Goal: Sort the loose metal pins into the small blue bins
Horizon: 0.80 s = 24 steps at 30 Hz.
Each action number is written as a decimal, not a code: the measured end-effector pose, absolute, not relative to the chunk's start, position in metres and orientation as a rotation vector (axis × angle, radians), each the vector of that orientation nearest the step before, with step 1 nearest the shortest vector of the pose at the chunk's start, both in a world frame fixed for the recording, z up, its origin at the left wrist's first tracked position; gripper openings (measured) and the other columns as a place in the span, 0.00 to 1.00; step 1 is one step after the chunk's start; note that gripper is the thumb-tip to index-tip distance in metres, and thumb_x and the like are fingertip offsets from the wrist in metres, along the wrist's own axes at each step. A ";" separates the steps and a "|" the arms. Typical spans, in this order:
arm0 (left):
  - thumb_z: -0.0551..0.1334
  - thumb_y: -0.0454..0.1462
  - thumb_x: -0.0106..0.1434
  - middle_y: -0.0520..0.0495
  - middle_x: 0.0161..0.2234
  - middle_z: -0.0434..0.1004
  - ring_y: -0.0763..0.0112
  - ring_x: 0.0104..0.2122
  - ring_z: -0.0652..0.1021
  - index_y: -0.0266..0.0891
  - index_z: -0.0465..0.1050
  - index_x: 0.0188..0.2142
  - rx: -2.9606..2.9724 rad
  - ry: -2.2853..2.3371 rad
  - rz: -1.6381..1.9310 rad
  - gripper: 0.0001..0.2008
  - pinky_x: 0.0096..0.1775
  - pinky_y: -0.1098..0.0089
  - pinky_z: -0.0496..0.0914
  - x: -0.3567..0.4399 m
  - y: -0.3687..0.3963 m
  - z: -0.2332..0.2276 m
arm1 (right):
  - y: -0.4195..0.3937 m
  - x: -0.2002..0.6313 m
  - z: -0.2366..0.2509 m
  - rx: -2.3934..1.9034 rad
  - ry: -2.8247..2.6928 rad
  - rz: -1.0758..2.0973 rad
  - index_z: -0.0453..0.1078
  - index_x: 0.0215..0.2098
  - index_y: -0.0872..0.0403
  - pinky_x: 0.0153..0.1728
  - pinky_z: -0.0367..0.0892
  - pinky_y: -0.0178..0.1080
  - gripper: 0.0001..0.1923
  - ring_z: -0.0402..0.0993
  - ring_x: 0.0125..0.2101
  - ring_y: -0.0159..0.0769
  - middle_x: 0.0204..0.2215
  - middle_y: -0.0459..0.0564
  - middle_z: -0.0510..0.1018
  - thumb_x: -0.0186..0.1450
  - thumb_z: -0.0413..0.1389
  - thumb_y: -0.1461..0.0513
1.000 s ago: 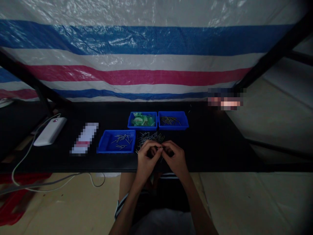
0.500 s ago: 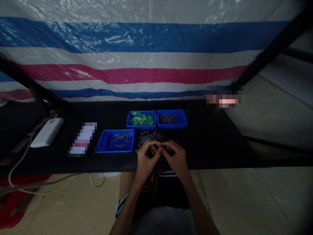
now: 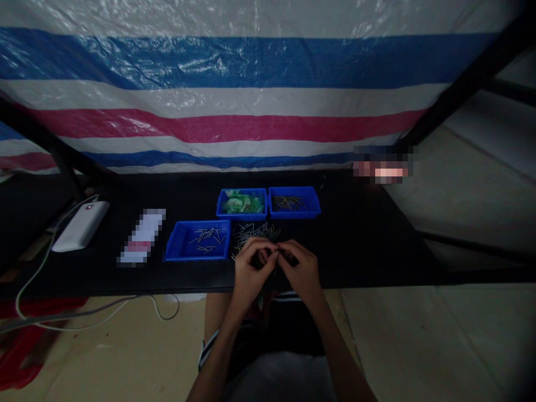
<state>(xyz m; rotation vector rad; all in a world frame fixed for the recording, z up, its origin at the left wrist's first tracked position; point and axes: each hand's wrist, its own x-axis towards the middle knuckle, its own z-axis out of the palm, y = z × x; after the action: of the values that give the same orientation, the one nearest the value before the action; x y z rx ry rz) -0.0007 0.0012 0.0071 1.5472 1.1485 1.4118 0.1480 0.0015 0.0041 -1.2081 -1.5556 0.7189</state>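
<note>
My left hand (image 3: 253, 262) and my right hand (image 3: 300, 261) meet at the fingertips above the table's front edge, each closed in a pinch. Whatever they hold between them is too small and dark to make out. Just beyond lies a loose pile of thin metal pins (image 3: 253, 231), partly covered by my left hand. To the left, a blue tray (image 3: 178, 241) contains several of the same thin pins. Behind the pile, one blue bin (image 3: 242, 215) is filled with small green and clear pieces. Beside it, another blue bin (image 3: 312, 204) has more thin, brassy pins inside.
The black table (image 3: 368, 240) runs across the view. At its left lie a white power bank (image 3: 81, 226) with a cable and a blurred-out flat object (image 3: 142, 237). A striped plastic sheet (image 3: 259, 128) hangs behind. A red stool (image 3: 25, 346) stands on the floor at left.
Both hands stay almost in place, fingertips still together. The trays and the pin pile look the same, with only a very slight shift of the view.
</note>
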 end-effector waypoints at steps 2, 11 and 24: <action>0.68 0.34 0.65 0.46 0.41 0.76 0.75 0.29 0.73 0.41 0.80 0.41 1.556 1.146 1.393 0.05 0.32 0.72 0.70 0.000 0.002 0.009 | 0.001 0.148 0.004 -1.212 -1.547 0.717 0.79 0.39 0.50 0.30 0.69 0.35 0.07 0.73 0.27 0.33 0.32 0.46 0.80 0.65 0.60 0.65; 0.68 0.33 0.65 0.46 0.40 0.76 0.72 0.31 0.74 0.41 0.82 0.37 1.592 1.152 1.390 0.03 0.33 0.71 0.70 0.000 0.002 0.013 | 0.001 0.148 0.005 -1.229 -1.557 0.694 0.79 0.37 0.50 0.30 0.69 0.35 0.07 0.72 0.26 0.33 0.30 0.46 0.79 0.63 0.60 0.66; 0.67 0.34 0.67 0.45 0.40 0.78 0.69 0.35 0.77 0.41 0.81 0.38 1.578 1.160 1.412 0.03 0.36 0.69 0.71 -0.001 0.001 0.011 | -0.001 0.148 0.003 -1.233 -1.574 0.659 0.79 0.37 0.49 0.28 0.68 0.35 0.04 0.71 0.25 0.33 0.29 0.46 0.79 0.66 0.61 0.63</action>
<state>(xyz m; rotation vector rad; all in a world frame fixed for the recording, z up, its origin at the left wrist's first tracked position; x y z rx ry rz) -0.0007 0.0010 0.0113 1.5780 1.1604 1.4117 0.1477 -0.0008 0.0028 -1.2331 -1.5743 0.6590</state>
